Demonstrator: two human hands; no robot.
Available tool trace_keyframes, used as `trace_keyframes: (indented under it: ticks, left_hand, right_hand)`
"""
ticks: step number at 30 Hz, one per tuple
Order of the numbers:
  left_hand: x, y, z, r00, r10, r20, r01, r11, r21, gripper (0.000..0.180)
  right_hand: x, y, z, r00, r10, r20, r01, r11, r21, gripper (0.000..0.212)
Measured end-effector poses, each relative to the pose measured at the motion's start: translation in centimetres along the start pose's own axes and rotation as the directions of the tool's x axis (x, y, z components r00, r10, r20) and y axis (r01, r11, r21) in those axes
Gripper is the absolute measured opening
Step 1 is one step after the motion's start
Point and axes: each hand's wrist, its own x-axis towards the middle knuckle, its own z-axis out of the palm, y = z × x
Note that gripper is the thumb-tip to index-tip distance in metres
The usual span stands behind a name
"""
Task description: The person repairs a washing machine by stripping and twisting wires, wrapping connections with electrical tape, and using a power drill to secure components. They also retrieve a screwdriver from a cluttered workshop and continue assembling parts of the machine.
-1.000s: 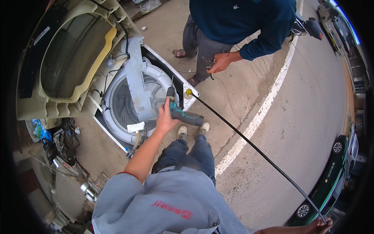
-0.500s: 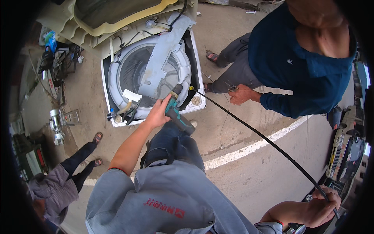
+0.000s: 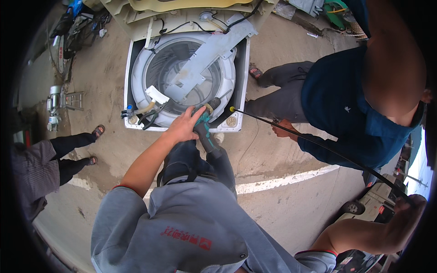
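My left hand [image 3: 183, 126] is closed round the body of a teal and black cordless drill [image 3: 205, 127] with a long bit, over the near rim of an opened top-load washing machine [image 3: 128, 91]. Far to the lower right, my raised right hand [image 3: 409, 216] grips one end of a long thin black rod [image 3: 327, 149]. The rod's other end, with a yellow tip [image 3: 232, 109], is at the machine's near right corner. Across the tub opening lies a grey metal plate [image 3: 214, 50]. A white part with a hose and dark cables [image 3: 157, 95] sits at the near left rim.
On the right stands a co-worker in a dark blue top [image 3: 337, 91], one hand [image 3: 284, 128] behind the rod. Another person [image 3: 41, 161] is at the left. Tools [image 3: 61, 52] and a silver metal device [image 3: 54, 107] lie on the ground. Parked vehicles [image 3: 373, 200] stand at the right.
My right hand has risen and moved outward to the right with the rod end. The view has shifted, and the co-worker has leaned; the drill stays at the machine's near rim.
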Motion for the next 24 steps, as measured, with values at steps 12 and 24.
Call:
trace_keyframes:
  ticks: [12,24]
  left_hand:
    - [-3.8,1.7,3.2,0.889,-0.29,-0.354,0.265,0.957,-0.12,0.108]
    - [-13.8,2.6,8.8,0.55,-0.571,-0.609,0.297,0.816,-0.496,0.079]
  right_hand:
    - [6.1,-3.3,25.3,0.988,0.045,0.147,-0.084,0.959,0.272,0.02]
    - [2.6,5.3,41.8,0.947,-0.094,0.308,-0.01,0.947,0.321,0.034]
